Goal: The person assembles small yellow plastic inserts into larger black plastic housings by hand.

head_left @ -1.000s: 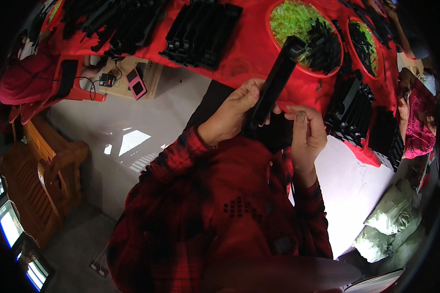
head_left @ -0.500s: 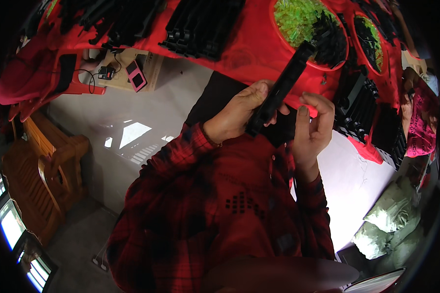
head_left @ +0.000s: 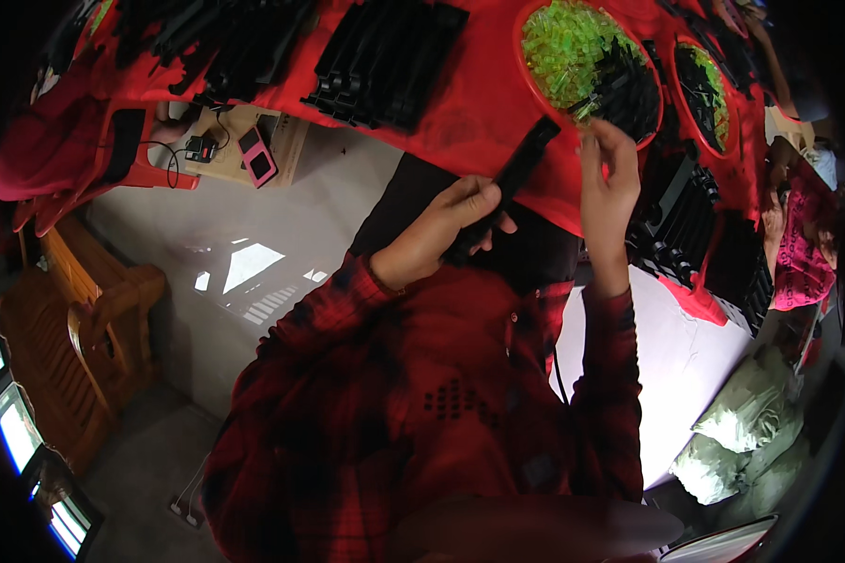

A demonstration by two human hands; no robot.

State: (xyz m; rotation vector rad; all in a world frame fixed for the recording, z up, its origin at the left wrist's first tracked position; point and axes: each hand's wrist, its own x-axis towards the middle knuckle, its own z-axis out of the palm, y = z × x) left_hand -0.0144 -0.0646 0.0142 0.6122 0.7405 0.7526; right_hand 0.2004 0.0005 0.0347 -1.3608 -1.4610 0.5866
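My left hand [head_left: 458, 220] is closed round a long, narrow black plastic part [head_left: 524, 169], held tilted with its far end up and to the right. My right hand [head_left: 612, 174] reaches to the near rim of a red basin [head_left: 526, 80], thumb and forefinger pinched together. Whatever sits between those fingertips is too small to make out against the basin. Inside the basin lie small yellow-green pieces [head_left: 559, 52] on the left and small black pieces [head_left: 629, 103] on the right.
Rows of black parts [head_left: 385, 61] lie on the red-covered table [head_left: 469, 122]. A second basin [head_left: 709, 98] stands at the right, with stacked black parts [head_left: 676, 220] below. Left are a pink phone-like device [head_left: 257, 159] on cardboard and a wooden chair [head_left: 103, 328]. Pale sacks [head_left: 742, 413] lie lower right.
My right hand has moved up from beside the black part to the basin's rim, its fingers coming together. My left hand has lowered the black part slightly, down and to the left.
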